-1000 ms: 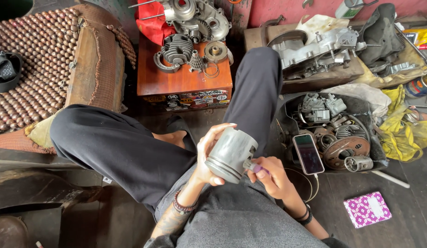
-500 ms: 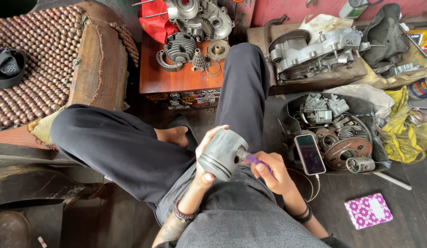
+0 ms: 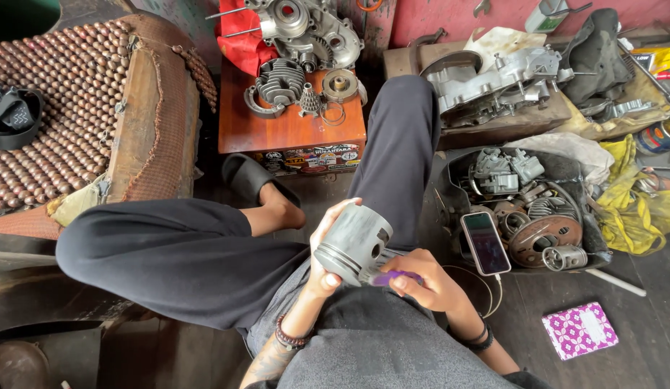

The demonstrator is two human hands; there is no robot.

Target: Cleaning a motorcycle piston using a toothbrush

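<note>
**Piston and purple brush held over the lap**

The left hand point(image 3: 327, 248) grasps a grey metal piston point(image 3: 353, 243) from its left side, fingers curled over the crown end and thumb low by the ringed skirt, so the piston sits tilted above the person's lap, between the two knees. The right hand point(image 3: 428, 277) is clenched around a small purple-handled brush point(image 3: 392, 276), whose bristle end touches the lower edge of the piston near its grooves. Dark bead bracelets circle both wrists.

Just beside the right hand, to its right, a smartphone point(image 3: 484, 242) lies propped on the rim of a black tub point(image 3: 450, 209) filled with engine parts: a rusty round plate, springs, a carburettor body and a second small piston. On the floor nearer the viewer, a pink patterned booklet point(image 3: 580, 330) lies flat on the dark boards.

The left leg is folded across, its bare foot resting by a black sandal point(image 3: 250, 176). Beyond the sandal stands a wooden box point(image 3: 291, 133) carrying a finned cylinder, a gear cluster and rings. Farther back, an engine crankcase point(image 3: 306, 29) rests against a red cloth, and another casing point(image 3: 493, 79) lies on a low board to the right. A yellow cloth point(image 3: 637, 202) is bunched at the far right. At left, a seat with a wooden bead cover point(image 3: 68, 108) fills the corner.
</note>
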